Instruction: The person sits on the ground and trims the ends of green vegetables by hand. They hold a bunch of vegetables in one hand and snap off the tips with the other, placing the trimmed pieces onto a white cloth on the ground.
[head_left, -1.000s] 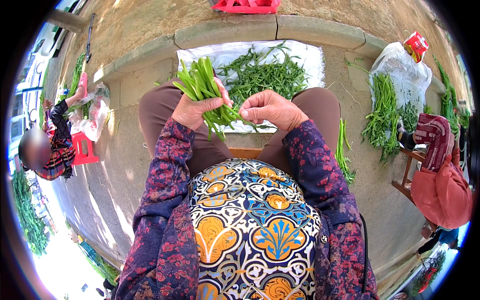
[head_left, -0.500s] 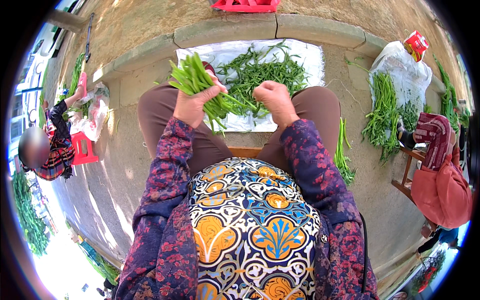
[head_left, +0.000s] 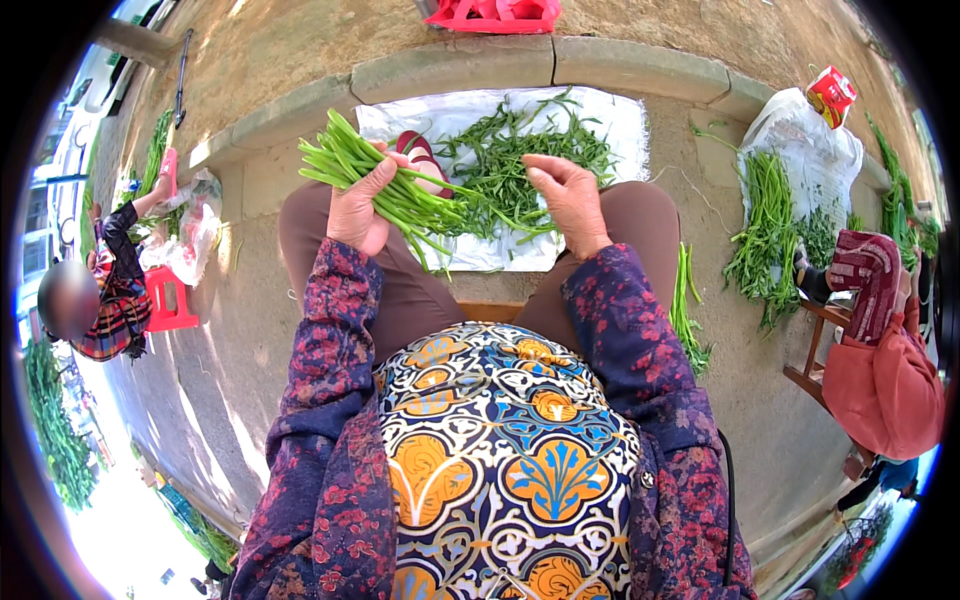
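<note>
My left hand [head_left: 357, 212] is closed round a bunch of green stalks [head_left: 335, 155]. Their cut ends fan out to the upper left, and thinner, leafy ends trail down to the right over my lap. Across from them, my right hand [head_left: 570, 205] hovers above my right knee, its fingers half bent and the thumb a little apart, with nothing visible in it. Beyond both hands, a loose heap of green leaves [head_left: 530, 150] lies on a white woven sheet [head_left: 400, 115] between my feet.
More leafy stalks [head_left: 685, 320] lie on the ground by my right thigh. Farther right, greens [head_left: 765, 220] rest at a white plastic sheet [head_left: 795, 125], near a seated person [head_left: 885, 380]. Another person [head_left: 105, 285] sits left beside a red stool [head_left: 168, 300]. A stone kerb [head_left: 640, 65] runs ahead.
My left hand has shifted left and tilted the bunch flatter, uncovering a dark red shoe. My right hand has moved slightly right, its fingers loosening from a fist.
</note>
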